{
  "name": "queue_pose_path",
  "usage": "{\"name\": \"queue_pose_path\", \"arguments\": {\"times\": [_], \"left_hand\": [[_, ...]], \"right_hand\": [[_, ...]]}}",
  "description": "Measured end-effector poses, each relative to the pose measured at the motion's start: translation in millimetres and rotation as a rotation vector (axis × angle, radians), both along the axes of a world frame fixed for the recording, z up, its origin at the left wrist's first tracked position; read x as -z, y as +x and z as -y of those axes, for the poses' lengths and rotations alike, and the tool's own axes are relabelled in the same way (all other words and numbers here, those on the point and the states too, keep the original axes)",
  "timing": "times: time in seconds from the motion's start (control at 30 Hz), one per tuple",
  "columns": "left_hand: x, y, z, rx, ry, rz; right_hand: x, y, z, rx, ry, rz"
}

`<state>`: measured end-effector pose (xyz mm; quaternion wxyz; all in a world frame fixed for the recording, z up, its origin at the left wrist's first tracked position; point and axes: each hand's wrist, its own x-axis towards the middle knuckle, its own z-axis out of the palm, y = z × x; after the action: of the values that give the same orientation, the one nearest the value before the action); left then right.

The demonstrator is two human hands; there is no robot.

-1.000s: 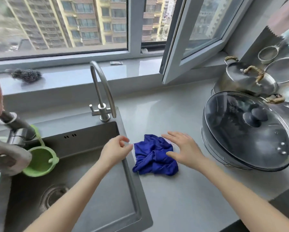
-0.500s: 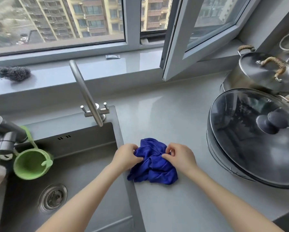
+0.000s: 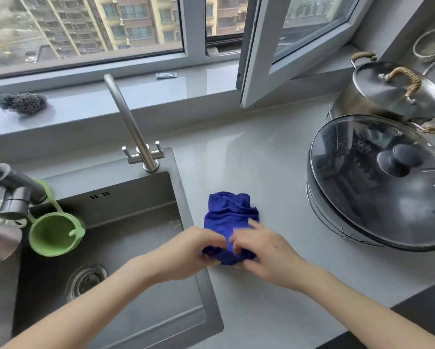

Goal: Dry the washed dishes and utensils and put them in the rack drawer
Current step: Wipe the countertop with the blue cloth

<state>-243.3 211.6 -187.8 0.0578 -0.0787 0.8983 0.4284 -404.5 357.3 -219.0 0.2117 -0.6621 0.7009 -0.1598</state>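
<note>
A crumpled blue cloth (image 3: 230,215) lies on the grey counter (image 3: 261,172) just right of the sink. My left hand (image 3: 186,250) grips the cloth's near left edge. My right hand (image 3: 264,250) pinches its near right edge, fingers curled into the fabric and slightly blurred. The far part of the cloth is bunched and rests on the counter. No dishes, utensils or rack drawer are in sight.
A steel sink (image 3: 125,248) with a tall faucet (image 3: 133,124) is at the left; a green strainer cup (image 3: 55,235) hangs from a second tap (image 3: 12,187). A glass-lidded wok (image 3: 382,180) and a lidded steel pot (image 3: 392,89) stand at the right. An open window sash (image 3: 256,51) juts over the counter.
Both hands reached the cloth, took hold of it, and have now pulled its near edge toward me. The camera has tilted down and come closer.
</note>
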Motion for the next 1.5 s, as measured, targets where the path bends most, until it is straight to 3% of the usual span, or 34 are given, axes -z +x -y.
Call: {"name": "queue_pose_path", "arguments": {"times": [0.13, 0.23, 0.3, 0.4, 0.47, 0.6, 0.7, 0.83, 0.97, 1.03, 1.1, 1.2, 1.23, 1.27, 1.33, 1.37, 1.43, 1.5], "left_hand": [[-9, -1, -6, -0.031, 0.144, 0.109], [-14, -33, 16, -0.260, 0.322, 0.099], [-4, -58, 40, -0.404, 0.326, 0.135], [17, -75, 55, -0.450, -0.184, 0.214], [26, -67, 44, -0.437, -0.378, 0.135], [49, -22, 4, -0.096, -0.446, -0.006], [71, -7, -8, -0.003, -0.450, 0.071], [64, -24, -7, -0.410, -0.028, 0.156], [61, -44, 0, -0.608, -0.039, 0.263], [56, -55, 8, -0.633, 0.087, 0.256], [43, -71, 24, -0.670, 0.237, 0.166], [28, -94, 52, -0.783, 0.519, -0.002], [28, -97, 58, -0.805, 0.522, -0.014], [32, -97, 61, -0.809, 0.406, -0.001], [41, -86, 57, -0.753, -0.024, -0.028], [46, -75, 52, -0.676, -0.192, -0.093], [55, -51, 35, -0.421, -0.323, -0.167], [69, -31, 22, -0.113, -0.494, -0.122]], "right_hand": [[-25, 11, -29, 0.043, 0.131, 0.128], [-30, -10, 1, 0.203, 0.170, 0.426], [-16, -38, 31, 0.310, 0.201, 0.489], [4, -64, 56, 0.421, 0.293, 0.024], [5, -59, 45, 0.420, 0.230, -0.206], [15, -20, -15, 0.151, 0.113, -0.310], [37, -8, -27, 0.084, 0.075, -0.418], [29, -3, -13, 0.214, -0.041, -0.312], [15, -16, -4, 0.159, 0.064, -0.071], [1, -25, 3, 0.122, 0.167, 0.021], [-15, -31, 19, 0.191, 0.201, 0.255], [-21, -43, 53, 0.507, 0.017, 0.669], [-16, -49, 64, 0.622, -0.012, 0.611], [-8, -53, 71, 0.692, 0.009, 0.402], [11, -56, 68, 0.694, -0.012, -0.091], [17, -53, 60, 0.616, -0.104, -0.217], [23, -42, 33, 0.380, -0.245, -0.255], [41, -35, 7, 0.145, -0.185, -0.380]]}}
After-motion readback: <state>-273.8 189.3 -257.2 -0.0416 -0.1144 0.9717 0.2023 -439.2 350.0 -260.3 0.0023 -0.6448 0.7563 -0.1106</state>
